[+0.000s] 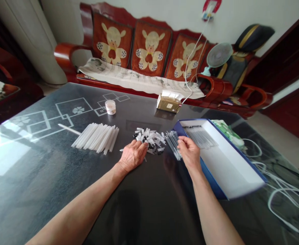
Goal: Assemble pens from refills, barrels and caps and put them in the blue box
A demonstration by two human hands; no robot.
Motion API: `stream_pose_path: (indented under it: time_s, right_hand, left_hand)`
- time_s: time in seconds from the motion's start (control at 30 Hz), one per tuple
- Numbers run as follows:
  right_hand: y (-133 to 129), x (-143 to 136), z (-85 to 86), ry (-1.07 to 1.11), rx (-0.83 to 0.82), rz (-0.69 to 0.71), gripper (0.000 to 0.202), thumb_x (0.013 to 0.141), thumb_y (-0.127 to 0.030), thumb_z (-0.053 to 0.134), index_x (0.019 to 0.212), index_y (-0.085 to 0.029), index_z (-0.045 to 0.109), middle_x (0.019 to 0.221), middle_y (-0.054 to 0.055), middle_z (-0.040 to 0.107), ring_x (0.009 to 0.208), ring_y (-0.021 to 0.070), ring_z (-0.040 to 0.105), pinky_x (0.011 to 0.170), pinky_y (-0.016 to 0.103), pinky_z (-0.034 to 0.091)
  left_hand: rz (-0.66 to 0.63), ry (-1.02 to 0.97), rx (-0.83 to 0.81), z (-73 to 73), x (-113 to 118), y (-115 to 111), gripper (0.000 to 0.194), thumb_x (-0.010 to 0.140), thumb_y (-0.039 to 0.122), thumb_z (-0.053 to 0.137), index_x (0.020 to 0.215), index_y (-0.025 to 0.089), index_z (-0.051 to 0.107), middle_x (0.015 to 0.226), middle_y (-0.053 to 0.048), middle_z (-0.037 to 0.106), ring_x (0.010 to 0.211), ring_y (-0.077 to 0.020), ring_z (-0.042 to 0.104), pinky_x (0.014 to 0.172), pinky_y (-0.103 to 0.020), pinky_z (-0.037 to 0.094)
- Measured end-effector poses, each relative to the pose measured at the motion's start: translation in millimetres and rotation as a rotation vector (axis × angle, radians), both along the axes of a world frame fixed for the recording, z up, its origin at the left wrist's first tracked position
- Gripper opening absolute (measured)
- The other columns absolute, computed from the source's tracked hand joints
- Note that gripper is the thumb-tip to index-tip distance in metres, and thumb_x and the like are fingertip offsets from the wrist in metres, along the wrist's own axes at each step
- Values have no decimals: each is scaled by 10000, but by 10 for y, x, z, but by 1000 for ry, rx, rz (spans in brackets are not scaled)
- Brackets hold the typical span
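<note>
While the box [237,166] is holding some rods [201,137], many caps [152,136], refills [173,144] and tubes [95,137] are waiting on the desk [154,204]; the left hand [133,154] is resting on caps, the right hand [190,152] beside refills, fingers curled, grips unclear.

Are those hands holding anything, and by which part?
It cannot be told: the left hand is at the small pieces, the right hand by the thin rods, and any grip is hidden.

On the table [57,177], pen caps [152,136] lie between pen barrels [95,137] to the left and refills [172,143] to the right. Behind stand a tub [110,108] and tissue box [169,103]; rightward, an open box [232,170] holds pens [200,136].
</note>
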State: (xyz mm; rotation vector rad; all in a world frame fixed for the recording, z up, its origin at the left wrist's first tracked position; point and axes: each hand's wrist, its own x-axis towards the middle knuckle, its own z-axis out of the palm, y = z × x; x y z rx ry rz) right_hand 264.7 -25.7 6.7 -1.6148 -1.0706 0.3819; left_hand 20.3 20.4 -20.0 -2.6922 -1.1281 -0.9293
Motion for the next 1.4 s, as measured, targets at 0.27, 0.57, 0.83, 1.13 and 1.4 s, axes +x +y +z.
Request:
stream_pose_path:
  time_s: [0.27,0.57,0.83,1.13,1.4]
  right_hand:
    - [16,-58,1,-878,-347,96,89,780,-269,640,743,-212,697,738,26,611,613,140,580,598,257,435]
    - [226,-46,1,-1068,-531,33,194,760,-288,674,589,-198,671,615,55,606,546,153,590,518,249,420]
    - [209,-136,79,-1081,-571,-54,198,796,-188,542,656,-149,676,735,140,669,612,203,645,552,287,424]
    - [179,-318,213,161,-110,346,339,789,-401,618,1078,-226,577,748,5,673,595,139,588,500,237,429]
    - [69,-676,0,784,7,483,265,765,-350,650,1009,-254,615,885,25,645,768,145,598,619,268,492]
  left_hand:
    - [-20,-13,-40,-15,8,18,245,973,307,409,1017,195,622,777,-53,604,758,-187,549,677,-285,454]
    - [-27,-13,-67,-25,8,16,245,976,313,400,995,199,616,778,-49,604,766,-184,557,673,-274,461]
    - [-48,-31,-88,-8,-3,16,253,979,310,391,1017,194,613,782,-53,608,765,-180,556,694,-281,474]
    - [-36,-46,-88,8,-24,7,303,977,379,406,1137,241,624,729,-40,605,716,-176,555,636,-270,457]
    - [-51,-88,-84,23,-29,-5,256,970,333,417,991,195,631,773,-44,627,726,-171,562,678,-281,466]
